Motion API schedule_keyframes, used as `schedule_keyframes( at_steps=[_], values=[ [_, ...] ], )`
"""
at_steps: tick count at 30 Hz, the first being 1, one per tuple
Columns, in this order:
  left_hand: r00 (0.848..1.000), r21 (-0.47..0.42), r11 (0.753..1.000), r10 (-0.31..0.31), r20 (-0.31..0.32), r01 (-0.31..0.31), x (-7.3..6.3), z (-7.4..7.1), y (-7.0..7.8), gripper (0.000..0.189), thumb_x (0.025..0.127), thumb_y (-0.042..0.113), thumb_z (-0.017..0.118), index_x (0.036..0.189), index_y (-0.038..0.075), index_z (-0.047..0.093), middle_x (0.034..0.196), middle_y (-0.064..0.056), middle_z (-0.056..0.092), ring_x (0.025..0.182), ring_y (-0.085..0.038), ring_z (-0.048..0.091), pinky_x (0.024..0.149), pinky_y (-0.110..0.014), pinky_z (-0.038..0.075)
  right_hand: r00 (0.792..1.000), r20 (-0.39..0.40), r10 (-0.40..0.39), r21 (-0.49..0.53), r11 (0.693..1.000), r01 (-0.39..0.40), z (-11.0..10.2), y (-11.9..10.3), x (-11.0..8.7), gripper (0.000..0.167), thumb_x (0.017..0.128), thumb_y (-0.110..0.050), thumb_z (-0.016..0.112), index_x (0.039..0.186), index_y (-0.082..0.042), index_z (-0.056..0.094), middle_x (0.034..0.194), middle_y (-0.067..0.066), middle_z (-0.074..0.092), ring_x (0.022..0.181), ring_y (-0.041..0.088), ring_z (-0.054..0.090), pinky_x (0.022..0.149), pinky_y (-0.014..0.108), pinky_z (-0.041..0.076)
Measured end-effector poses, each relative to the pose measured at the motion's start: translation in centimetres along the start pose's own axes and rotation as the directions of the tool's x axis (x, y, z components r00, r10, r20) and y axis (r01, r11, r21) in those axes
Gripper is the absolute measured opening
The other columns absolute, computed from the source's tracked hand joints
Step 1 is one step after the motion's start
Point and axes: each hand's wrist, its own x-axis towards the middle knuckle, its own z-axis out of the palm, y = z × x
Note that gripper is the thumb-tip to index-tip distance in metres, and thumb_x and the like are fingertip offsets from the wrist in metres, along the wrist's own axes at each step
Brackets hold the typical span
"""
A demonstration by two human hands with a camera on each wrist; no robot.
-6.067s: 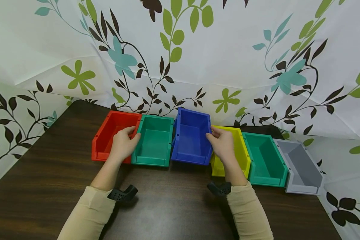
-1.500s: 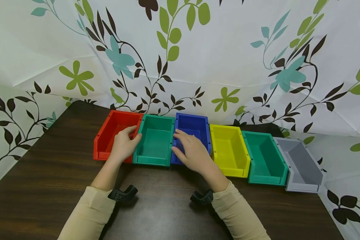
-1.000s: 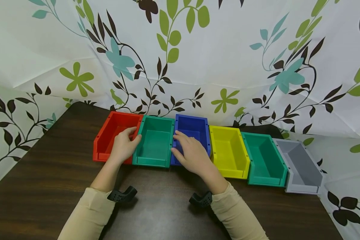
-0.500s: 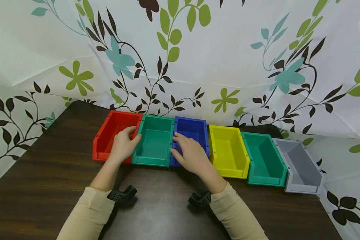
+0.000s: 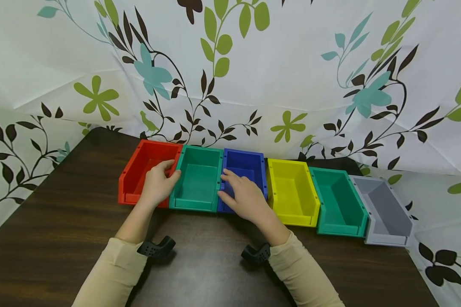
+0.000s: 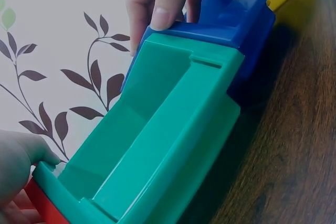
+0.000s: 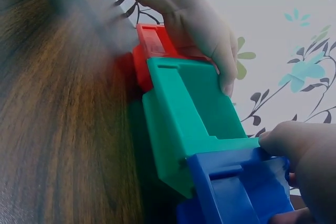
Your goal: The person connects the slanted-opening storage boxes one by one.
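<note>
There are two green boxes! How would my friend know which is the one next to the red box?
On the dark wooden table, find the row of open bins. Start with the red bin at the left end and go one over to the green bin. Red and blue bins flank it, while the other green bin sits between yellow and gray.

The head view looks forward and down over the counter. Close-up wrist views face opposite ways, sharing the left green bin and blue bin.
</note>
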Motion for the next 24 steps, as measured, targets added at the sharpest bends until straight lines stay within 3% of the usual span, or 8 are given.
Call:
schedule_keyframes(
  at_steps=[9, 17, 24],
  values=[
    [1.0, 0.004, 1.0, -0.01, -0.004, 0.01, 0.0, 0.0, 0.1, 0.05, 0.095, 0.02, 0.053, 0.137, -0.004, 0.044, 0.134, -0.025, 0.052, 0.113, -0.04, 0.056, 0.091, -0.053, 0.05, 0.999, 0.014, 0.04, -0.017, 0.999, -0.04, 0.2, -0.4, 0.1, 0.056, 0.091, -0.045, 0.057, 0.138, -0.015, 0.05, 0.147, -0.001, 0.044, 0.111, 0.027, 0.059, 0.088, 0.042, 0.053],
    [0.999, 0.029, 1.0, -0.004, -0.037, 0.005, 0.0, 0.1, 0.1, 0.05, 0.095, 0.021, 0.052, 0.138, -0.004, 0.044, 0.132, -0.025, 0.054, 0.105, -0.038, 0.058, 0.089, -0.051, 0.051, 0.997, 0.007, 0.078, -0.1, 0.992, -0.077, 0.7, -1.1, 0.2, 0.065, 0.088, -0.054, 0.057, 0.139, -0.015, 0.048, 0.149, 0.0, 0.041, 0.11, 0.028, 0.059, 0.091, 0.044, 0.051],
    [0.999, 0.032, 0.999, 0.0, -0.051, 0.002, -0.3, 0.3, -0.2, 0.05, 0.095, 0.021, 0.053, 0.137, -0.004, 0.045, 0.131, -0.025, 0.055, 0.103, -0.037, 0.059, 0.087, -0.05, 0.053, 0.997, 0.048, 0.057, -0.009, 0.998, -0.057, 0.6, -0.3, -0.1, 0.064, 0.09, -0.056, 0.053, 0.141, -0.018, 0.045, 0.151, -0.003, 0.038, 0.126, 0.029, 0.051, 0.101, 0.047, 0.045]
  ],
)
